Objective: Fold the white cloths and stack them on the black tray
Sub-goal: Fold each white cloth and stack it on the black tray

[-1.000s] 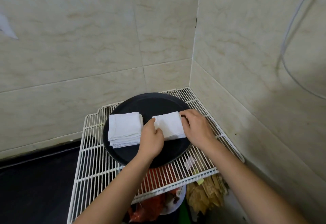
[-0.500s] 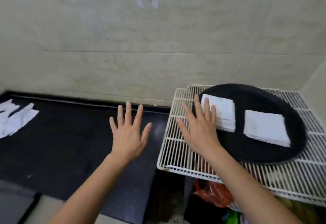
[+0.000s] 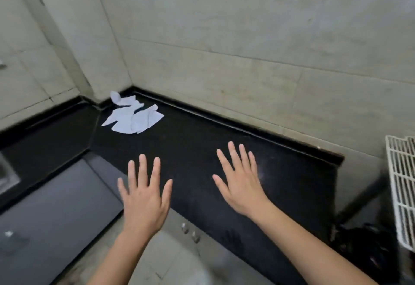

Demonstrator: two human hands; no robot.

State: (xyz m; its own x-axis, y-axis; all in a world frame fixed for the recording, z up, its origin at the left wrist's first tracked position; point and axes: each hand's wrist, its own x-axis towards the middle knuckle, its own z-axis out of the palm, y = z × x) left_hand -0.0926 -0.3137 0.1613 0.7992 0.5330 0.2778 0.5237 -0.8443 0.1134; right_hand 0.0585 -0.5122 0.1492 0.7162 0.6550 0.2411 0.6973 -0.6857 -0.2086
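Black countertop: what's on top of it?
On the countertop, far left corner: a crumpled pile of white cloths. Left hand and right hand hover open above it, contact unclear. Anything beneath the cloths is hidden.

Bare left hand [image 3: 143, 197], right hand [image 3: 241, 186], forearms.

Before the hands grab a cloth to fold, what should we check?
1. Left hand empty and open: ok.
2. Right hand empty and open: ok.
3. White cloths waiting, crumpled in the far corner of the black counter: ok.
4. Nothing lying between the hands and the cloths: ok.
5. Room on the black tray: cannot tell. It is out of view and only the wire rack edge shows.
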